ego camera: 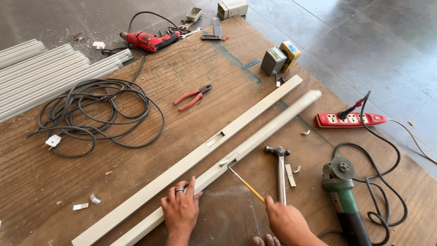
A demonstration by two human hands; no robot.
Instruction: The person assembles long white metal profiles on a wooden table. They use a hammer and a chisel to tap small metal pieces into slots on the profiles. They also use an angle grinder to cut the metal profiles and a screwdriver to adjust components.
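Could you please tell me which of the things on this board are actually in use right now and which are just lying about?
In use: left hand on the nearer beige profile; right hand with yellow-handled screwdriver.

Lying about: hammer, angle grinder, pliers, red drill, power strip, coiled cable.

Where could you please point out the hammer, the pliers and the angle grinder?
hammer [282,175], head view, on its metal handle.
pliers [191,97], head view, on the red handles.
angle grinder [342,197], head view, on its green body.
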